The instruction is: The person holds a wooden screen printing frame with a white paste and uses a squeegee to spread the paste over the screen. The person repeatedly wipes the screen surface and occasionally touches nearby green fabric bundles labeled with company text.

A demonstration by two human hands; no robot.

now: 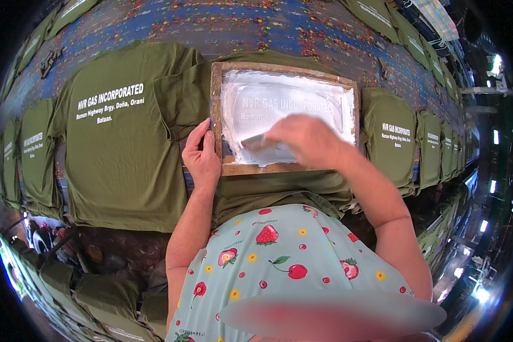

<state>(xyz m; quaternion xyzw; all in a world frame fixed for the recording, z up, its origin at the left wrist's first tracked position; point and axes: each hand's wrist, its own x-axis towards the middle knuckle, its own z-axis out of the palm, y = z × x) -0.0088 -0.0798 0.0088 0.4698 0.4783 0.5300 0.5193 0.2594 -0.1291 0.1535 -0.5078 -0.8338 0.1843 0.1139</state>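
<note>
A wooden-framed printing screen lies on an olive-green T-shirt in front of me. White ink covers much of its mesh, and pale lettering shows through. My left hand grips the frame's left side, thumb and fingers closed on the wood. Over the lower part of the mesh, my right hand, slightly blurred, is closed around a flat squeegee. The squeegee's edge lies on the inked mesh, left of the hand. My right hand and forearm hide part of the lettering and the frame's lower right corner.
A printed olive T-shirt lies flat on the left, partly against the shirt under the screen. Another printed shirt lies to the right, with several more along the table. A patterned blue-and-red cover spreads beyond. More shirts hang low at left.
</note>
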